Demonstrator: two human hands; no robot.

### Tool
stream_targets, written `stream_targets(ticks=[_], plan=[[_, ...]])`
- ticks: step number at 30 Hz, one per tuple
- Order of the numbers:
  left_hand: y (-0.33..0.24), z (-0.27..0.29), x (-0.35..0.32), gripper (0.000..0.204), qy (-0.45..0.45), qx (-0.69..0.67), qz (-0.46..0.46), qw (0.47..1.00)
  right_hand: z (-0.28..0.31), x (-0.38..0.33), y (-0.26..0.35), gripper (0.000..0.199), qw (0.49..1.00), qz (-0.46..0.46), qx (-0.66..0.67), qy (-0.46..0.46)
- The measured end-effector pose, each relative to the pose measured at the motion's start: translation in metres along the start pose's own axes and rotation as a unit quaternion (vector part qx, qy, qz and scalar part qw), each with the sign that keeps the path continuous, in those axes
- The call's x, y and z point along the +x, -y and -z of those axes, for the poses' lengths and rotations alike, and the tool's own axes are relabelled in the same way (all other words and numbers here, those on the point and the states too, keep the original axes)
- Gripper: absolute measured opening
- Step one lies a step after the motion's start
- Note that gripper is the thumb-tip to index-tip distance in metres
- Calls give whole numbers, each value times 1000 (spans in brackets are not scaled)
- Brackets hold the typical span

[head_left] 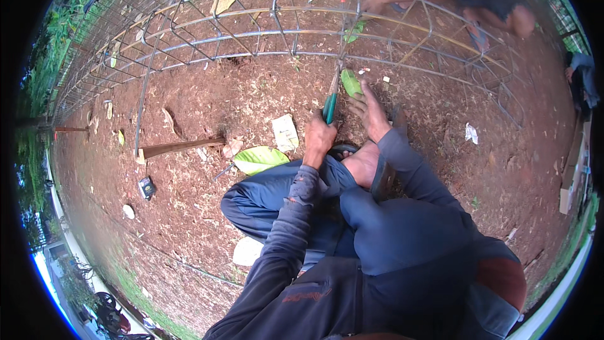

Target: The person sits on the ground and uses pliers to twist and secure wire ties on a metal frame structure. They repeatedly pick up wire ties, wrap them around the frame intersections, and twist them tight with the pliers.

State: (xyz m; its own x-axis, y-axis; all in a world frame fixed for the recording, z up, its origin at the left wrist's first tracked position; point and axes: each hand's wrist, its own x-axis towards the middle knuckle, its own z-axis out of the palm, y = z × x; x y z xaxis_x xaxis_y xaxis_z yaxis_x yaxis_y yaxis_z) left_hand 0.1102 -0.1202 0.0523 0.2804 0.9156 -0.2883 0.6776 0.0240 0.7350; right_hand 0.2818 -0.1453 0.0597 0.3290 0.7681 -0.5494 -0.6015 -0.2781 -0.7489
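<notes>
here, left fingers (316, 117) grip pliers (329, 108) near rebar cage's edge (277, 53); right fingers (369, 95) spread, free.

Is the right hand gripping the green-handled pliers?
No; the left hand grips the pliers, while the right hand is open to their right, its fingers extended.
</notes>
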Motion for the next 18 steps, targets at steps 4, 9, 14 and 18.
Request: stream_targets(ticks=[4, 9, 14, 18], plan=[[-18, 4, -16, 37, -131, 200, -54, 970, -36, 5, -26, 56, 987, -76, -93, 110], [-36, 6, -25, 41, -135, 190, -60, 971, -73, 45, -14, 32, 976, -148, 134, 85], [-48, 59, -25, 66, 339, -295, 176, 876, -43, 65, -24, 35, 788, -264, 414, 372], [-12, 19, -23, 54, 379, -704, 117, 588, -46, 69, -25, 41, 645, -252, 506, 514]])
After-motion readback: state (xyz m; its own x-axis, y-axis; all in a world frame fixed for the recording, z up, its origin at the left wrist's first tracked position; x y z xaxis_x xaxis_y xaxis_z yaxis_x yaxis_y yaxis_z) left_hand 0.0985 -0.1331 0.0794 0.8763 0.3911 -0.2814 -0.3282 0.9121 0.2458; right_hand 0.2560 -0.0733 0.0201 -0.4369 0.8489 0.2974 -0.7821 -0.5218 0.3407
